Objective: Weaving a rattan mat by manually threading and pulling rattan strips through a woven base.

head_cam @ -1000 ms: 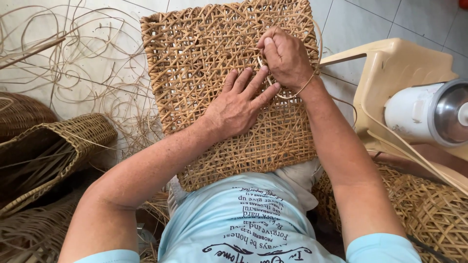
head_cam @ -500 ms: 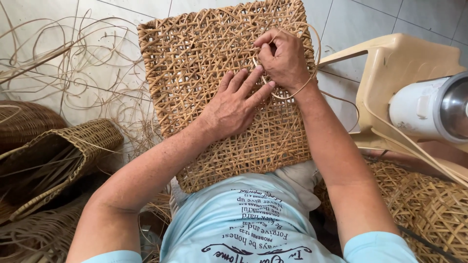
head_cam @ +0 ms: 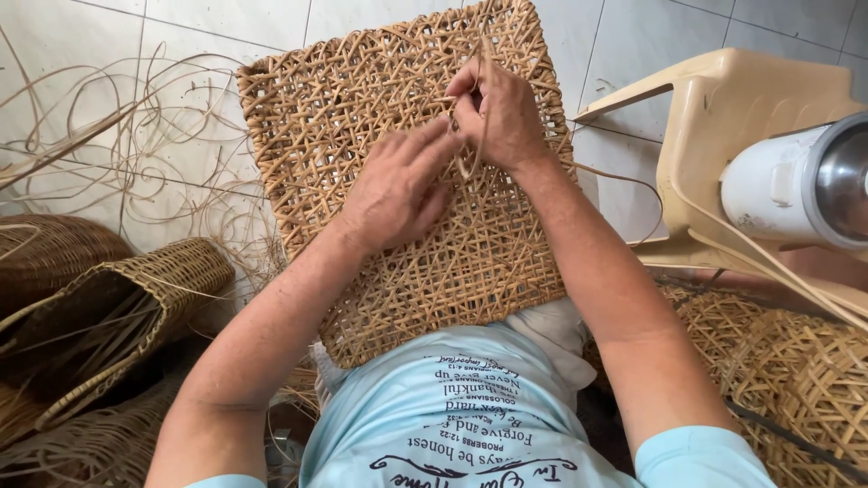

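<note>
No packages, labels, signs or screens are to be seen in the head view. The only lettering present is a block of dark printed text on the light blue short-sleeved shirt [head_cam: 470, 425] worn by the person, set at the bottom middle of the picture and seen upside down from above. The print is laid out in several short lines over a larger curved line of script, and it is partly hidden by a fold of the cloth.
</note>
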